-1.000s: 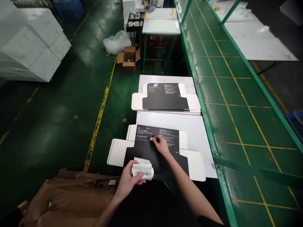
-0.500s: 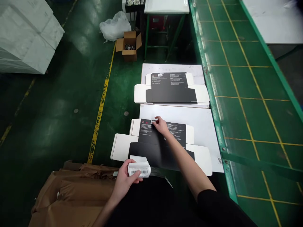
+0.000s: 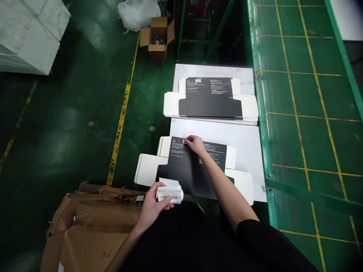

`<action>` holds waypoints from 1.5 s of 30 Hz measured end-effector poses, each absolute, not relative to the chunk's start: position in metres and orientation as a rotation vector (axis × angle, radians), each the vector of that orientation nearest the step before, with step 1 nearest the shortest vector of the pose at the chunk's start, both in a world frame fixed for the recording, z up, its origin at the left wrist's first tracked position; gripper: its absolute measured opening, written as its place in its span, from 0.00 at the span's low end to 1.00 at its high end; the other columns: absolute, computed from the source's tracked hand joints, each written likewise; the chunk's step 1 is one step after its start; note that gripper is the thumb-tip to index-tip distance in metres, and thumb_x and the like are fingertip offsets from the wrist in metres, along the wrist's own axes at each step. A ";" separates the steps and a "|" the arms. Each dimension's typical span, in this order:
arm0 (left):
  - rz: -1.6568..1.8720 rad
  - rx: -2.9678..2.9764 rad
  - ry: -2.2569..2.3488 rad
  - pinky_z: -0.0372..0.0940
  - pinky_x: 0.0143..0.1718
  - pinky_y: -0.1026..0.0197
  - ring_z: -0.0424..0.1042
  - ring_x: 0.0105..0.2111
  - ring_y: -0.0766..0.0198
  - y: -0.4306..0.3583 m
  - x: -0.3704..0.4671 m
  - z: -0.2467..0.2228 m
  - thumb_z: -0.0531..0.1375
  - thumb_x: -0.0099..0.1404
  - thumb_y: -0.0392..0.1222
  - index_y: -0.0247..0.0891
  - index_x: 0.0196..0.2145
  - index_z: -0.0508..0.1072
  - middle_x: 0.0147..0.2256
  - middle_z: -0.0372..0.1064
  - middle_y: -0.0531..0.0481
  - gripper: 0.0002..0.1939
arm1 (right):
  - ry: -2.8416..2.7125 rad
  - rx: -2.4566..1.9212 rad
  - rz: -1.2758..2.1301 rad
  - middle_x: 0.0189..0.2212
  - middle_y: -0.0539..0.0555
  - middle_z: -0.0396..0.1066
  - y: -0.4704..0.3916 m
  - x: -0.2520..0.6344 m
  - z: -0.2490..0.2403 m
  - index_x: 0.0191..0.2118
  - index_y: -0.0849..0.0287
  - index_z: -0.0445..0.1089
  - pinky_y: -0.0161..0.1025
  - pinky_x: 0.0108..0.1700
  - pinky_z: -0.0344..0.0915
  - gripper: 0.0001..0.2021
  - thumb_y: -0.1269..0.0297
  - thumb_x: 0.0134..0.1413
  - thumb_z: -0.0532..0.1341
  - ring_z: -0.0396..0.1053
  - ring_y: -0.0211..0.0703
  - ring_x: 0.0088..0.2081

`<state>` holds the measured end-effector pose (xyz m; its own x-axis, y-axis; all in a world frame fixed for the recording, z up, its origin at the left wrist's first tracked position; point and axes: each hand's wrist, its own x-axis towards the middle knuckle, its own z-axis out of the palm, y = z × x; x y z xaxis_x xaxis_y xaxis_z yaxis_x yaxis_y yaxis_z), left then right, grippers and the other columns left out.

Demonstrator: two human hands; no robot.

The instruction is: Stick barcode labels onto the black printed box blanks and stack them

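Note:
My left hand (image 3: 155, 202) is closed around a roll of white barcode labels (image 3: 170, 193), just in front of my body. Its loose strip sticks up at the back. My right hand (image 3: 195, 144) reaches forward, thumb and fingers pinched on a small white label (image 3: 185, 141) at the top edge of a flat black-and-white printed box blank (image 3: 181, 160). Whether the label is fully down on the card is hidden by my fingertips. Farther off, a second stack of the same box blanks (image 3: 211, 105) lies flat, with a white barcode label (image 3: 197, 80) near its top edge.
White boards (image 3: 221, 130) lie beneath the blanks. A green-framed conveyor (image 3: 272, 151) runs along the right. Brown paper-wrapped packages (image 3: 93, 226) sit at lower left. An open carton (image 3: 159, 49), a plastic bag (image 3: 138, 15) and white wrapped blocks (image 3: 31, 37) stand farther back.
The view has tilted down and shifted slightly. My right hand stays at the top edge of the near blank, its fingers drawn closer together over the label. My left hand still holds the roll.

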<state>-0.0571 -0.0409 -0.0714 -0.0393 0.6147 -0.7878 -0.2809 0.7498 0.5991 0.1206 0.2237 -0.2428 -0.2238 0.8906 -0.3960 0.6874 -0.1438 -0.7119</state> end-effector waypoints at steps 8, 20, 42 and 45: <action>0.726 0.309 1.411 0.72 0.27 0.68 0.82 0.30 0.58 -0.039 -0.056 -0.074 0.69 0.59 0.49 0.38 0.46 0.63 0.40 0.77 0.47 0.24 | -1.827 -1.812 1.313 0.27 0.52 0.75 0.219 0.119 -0.239 0.33 0.57 0.74 0.38 0.36 0.63 0.06 0.61 0.53 0.63 0.70 0.42 0.29; 0.713 0.302 1.417 0.72 0.26 0.67 0.82 0.30 0.58 -0.035 -0.059 -0.070 0.70 0.58 0.49 0.38 0.45 0.64 0.40 0.78 0.46 0.25 | -1.785 -1.800 1.319 0.26 0.52 0.75 0.219 0.121 -0.245 0.31 0.57 0.74 0.39 0.36 0.65 0.05 0.63 0.51 0.63 0.71 0.43 0.31; 0.712 0.295 1.405 0.71 0.25 0.68 0.82 0.29 0.57 -0.034 -0.058 -0.071 0.71 0.57 0.50 0.38 0.44 0.65 0.39 0.77 0.46 0.26 | -1.373 -1.570 1.630 0.24 0.47 0.68 0.205 0.139 -0.238 0.44 0.61 0.75 0.41 0.37 0.69 0.28 0.46 0.40 0.73 0.67 0.39 0.27; 0.705 0.306 1.410 0.71 0.25 0.69 0.82 0.29 0.58 -0.033 -0.058 -0.070 0.71 0.57 0.49 0.37 0.44 0.65 0.39 0.77 0.46 0.25 | -1.308 -1.585 1.690 0.24 0.50 0.70 0.202 0.141 -0.235 0.38 0.61 0.76 0.41 0.36 0.69 0.26 0.44 0.37 0.73 0.67 0.39 0.27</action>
